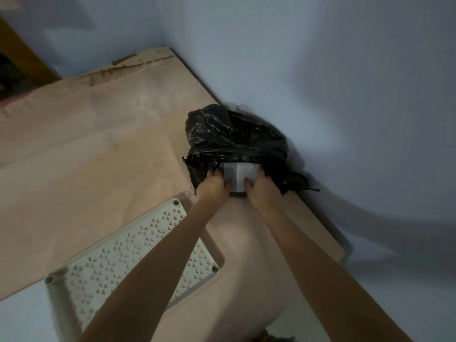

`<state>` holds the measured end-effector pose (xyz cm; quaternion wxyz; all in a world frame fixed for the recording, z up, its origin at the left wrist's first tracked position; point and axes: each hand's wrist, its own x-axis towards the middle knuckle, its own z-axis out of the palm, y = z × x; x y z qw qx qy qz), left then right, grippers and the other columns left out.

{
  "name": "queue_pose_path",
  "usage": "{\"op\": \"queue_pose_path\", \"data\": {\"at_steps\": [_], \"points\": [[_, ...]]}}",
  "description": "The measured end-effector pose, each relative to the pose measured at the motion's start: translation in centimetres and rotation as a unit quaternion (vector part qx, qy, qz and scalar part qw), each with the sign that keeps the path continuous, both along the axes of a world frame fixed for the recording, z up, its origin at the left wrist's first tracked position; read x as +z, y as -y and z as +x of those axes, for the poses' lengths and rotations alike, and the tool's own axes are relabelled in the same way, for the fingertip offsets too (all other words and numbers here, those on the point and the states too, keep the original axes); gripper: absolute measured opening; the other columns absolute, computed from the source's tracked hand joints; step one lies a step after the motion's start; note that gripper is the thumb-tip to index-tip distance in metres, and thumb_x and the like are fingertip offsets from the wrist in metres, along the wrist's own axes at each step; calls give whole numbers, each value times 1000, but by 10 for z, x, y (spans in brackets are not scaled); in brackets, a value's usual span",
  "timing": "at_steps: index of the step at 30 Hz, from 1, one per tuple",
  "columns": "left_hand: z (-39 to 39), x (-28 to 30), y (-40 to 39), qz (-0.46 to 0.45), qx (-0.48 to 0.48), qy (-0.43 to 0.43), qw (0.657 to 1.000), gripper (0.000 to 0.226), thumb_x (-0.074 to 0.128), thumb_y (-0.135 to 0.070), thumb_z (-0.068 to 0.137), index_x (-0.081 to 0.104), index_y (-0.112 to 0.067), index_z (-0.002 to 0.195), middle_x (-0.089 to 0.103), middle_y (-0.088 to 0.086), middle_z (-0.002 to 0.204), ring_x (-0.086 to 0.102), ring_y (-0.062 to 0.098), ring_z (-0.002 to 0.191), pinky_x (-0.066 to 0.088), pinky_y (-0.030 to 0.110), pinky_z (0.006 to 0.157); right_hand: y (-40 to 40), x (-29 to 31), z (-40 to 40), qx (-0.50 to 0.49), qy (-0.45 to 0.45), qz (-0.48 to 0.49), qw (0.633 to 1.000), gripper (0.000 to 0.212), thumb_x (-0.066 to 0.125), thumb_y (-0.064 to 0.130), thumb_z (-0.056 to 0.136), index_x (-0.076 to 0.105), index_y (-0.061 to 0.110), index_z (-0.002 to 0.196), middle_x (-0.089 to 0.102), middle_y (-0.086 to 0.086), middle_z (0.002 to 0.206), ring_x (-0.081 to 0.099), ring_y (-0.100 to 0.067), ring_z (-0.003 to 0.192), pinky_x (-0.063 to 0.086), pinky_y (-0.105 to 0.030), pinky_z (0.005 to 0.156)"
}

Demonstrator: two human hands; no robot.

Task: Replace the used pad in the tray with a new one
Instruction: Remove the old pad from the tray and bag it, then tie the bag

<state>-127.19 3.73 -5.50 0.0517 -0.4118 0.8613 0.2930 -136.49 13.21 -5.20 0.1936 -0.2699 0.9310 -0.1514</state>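
A folded white-grey pad (pixel 238 172) sticks out of the mouth of a crumpled black plastic bag (pixel 232 137) lying by the wall. My left hand (pixel 214 185) grips the pad's left edge, thumb on top. Gripping its right edge the same way is my right hand (pixel 261 187). The pad's far part is hidden inside the bag. A white perforated tray grate (pixel 118 257) lies near my left forearm, partly covered by it.
Everything rests on a large tan cardboard sheet (pixel 98 149) spread over the floor, its right edge running along the pale wall (pixel 320 70). A dark wooden piece (pixel 22 58) stands at the far left. Something dark peeks in at the bottom edge (pixel 276 338).
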Motion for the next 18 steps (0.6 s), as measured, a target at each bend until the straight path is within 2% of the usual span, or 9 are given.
{"op": "queue_pose_path", "data": {"at_steps": [2, 4, 6, 8, 10, 12, 16, 18], "points": [[4, 2, -5, -34, -2, -2, 999, 45, 43, -31, 97, 41, -4, 134, 47, 17, 130, 54, 36, 110, 42, 43, 90, -3, 3, 7, 8, -69, 31, 997, 60, 41, 39, 98, 24, 8, 147, 53, -20, 126, 54, -35, 111, 41, -39, 85], [4, 6, -7, -104, -6, 17, 994, 47, 41, -34, 98, 40, -5, 135, 51, 16, 128, 50, 33, 117, 35, 42, 98, -1, 5, 13, 14, -138, 54, 989, 58, 43, 40, 97, 33, 5, 143, 59, -20, 118, 56, -34, 104, 38, -39, 85], [1, 10, -6, -151, -14, 47, 987, 51, 37, -36, 99, 36, -4, 139, 50, 15, 131, 46, 33, 121, 31, 42, 101, 4, 6, 15, 5, -200, 55, 978, 57, 61, 39, 87, 53, 0, 128, 66, -20, 96, 62, -32, 85, 42, -36, 75], [-4, 13, -4, -159, -23, 64, 985, 56, 34, -35, 100, 29, 0, 143, 48, 17, 134, 43, 34, 123, 31, 42, 101, 12, 4, 14, -19, -260, 51, 964, 55, 80, 38, 66, 69, 1, 105, 66, -14, 72, 61, -28, 63, 45, -29, 62], [-10, 14, 0, -160, -26, 80, 984, 55, 34, -32, 101, 26, 2, 144, 46, 18, 135, 43, 34, 124, 32, 42, 101, 20, 3, 13, -11, -258, 57, 964, 53, 84, 38, 59, 72, 2, 96, 65, -11, 66, 60, -25, 58, 45, -26, 58], [-15, 14, 6, -160, -25, 93, 982, 48, 35, -26, 101, 33, 3, 139, 48, 18, 133, 43, 34, 122, 34, 40, 100, 27, 5, 12, 4, -247, 68, 967, 49, 84, 36, 59, 73, 3, 93, 64, -9, 66, 60, -24, 58, 44, -25, 58], [-22, 8, 11, -154, -32, 114, 981, 40, 32, -15, 99, 39, 4, 133, 47, 19, 132, 41, 34, 122, 32, 40, 100, 38, -3, 8, 10, -236, 83, 968, 41, 82, 35, 62, 73, 5, 87, 64, -8, 68, 59, -24, 59, 44, -25, 57], [-24, 4, 5, -159, -35, 113, 980, 45, 29, -20, 101, 34, 4, 138, 41, 20, 138, 36, 35, 127, 28, 40, 104, 37, -6, 9, 25, -227, 79, 971, 37, 75, 33, 70, 72, 4, 91, 65, -9, 74, 61, -24, 64, 45, -26, 59]]}}
